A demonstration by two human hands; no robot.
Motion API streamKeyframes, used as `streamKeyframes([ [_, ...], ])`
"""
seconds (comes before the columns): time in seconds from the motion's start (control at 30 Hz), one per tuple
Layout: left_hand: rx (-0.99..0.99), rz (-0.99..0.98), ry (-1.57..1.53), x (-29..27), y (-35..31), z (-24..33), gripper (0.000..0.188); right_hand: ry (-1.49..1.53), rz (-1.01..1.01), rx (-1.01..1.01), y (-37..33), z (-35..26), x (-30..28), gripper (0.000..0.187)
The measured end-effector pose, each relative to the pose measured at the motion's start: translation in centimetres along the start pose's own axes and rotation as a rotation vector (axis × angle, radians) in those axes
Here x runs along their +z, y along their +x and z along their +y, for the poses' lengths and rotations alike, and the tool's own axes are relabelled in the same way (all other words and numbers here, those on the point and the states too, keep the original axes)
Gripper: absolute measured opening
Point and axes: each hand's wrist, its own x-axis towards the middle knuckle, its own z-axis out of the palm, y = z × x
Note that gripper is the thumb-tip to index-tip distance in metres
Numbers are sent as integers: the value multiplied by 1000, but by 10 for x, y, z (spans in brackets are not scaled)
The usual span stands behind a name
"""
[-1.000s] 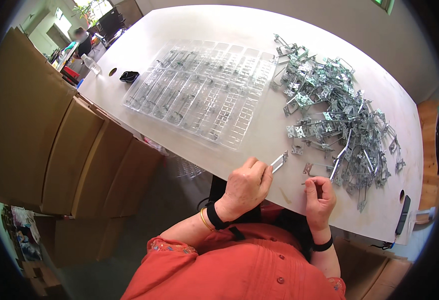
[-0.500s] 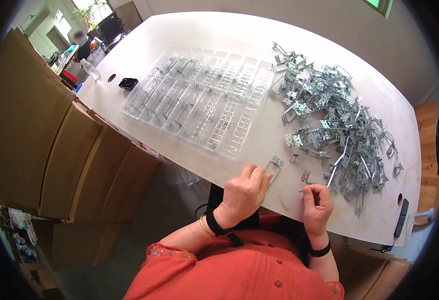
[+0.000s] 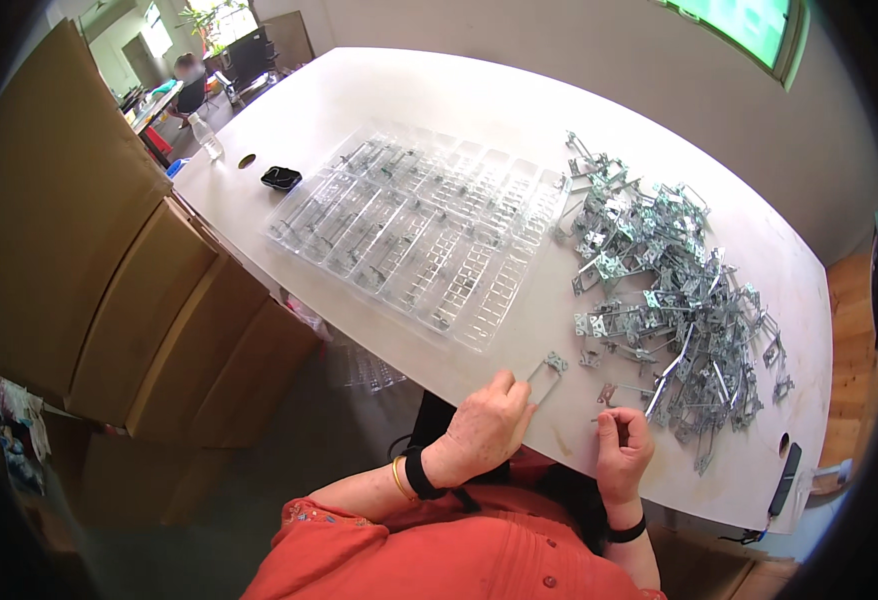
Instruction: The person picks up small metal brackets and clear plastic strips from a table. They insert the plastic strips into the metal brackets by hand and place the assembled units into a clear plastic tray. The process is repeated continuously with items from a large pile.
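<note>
Near the table's front edge, my left hand (image 3: 487, 428) is closed on a small metal bracket (image 3: 555, 362) with a thin wire loop, its plate end pointing away from me. To its right, my right hand (image 3: 623, 455) has thumb and fingers pinched together; a thin tip shows at the fingertips, too small to name. Just beyond those fingers lies a bracket with a brownish plate (image 3: 607, 393), at the near edge of a big heap of similar metal brackets (image 3: 659, 265). Left of the heap lies a clear plastic tray (image 3: 347, 274), with brackets in several of its compartments.
A small black dish (image 3: 281, 178) and a clear bottle (image 3: 205, 138) stand on the table's far left. Cardboard boxes (image 3: 109, 330) are stacked along the left side. A dark bar-shaped object (image 3: 785, 480) lies at the right edge. In the background a person sits.
The view has tilted, so the table sits lower in the picture. Both hands stay close to the same spot on the table, the left still holding the bracket.
</note>
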Motion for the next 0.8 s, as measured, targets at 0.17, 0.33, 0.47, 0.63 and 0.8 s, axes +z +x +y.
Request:
streamKeyframes([
  [0.17, -5, -62, -32, 0, 2, -2, 17, 8, -20, 32, 2, -4, -1, 10],
  [0.33, 12, -92, -101, -14, 6, 4, 17, 17, -34, 49, 2, 3, -2, 10],
  [0.47, 62, -31, -162, -47, 16, 13, 15, 19, -44, 10, 3, 7, 0, 10],
  [0.63, 73, 120, -71, -107, 34, 18, 11, 67, -76, 73, 4, -1, -2, 10],
  [0.8, -34, 327, 1, -159, 58, -1, 7, -10, -66, 21, 3, 8, -5, 11],
])
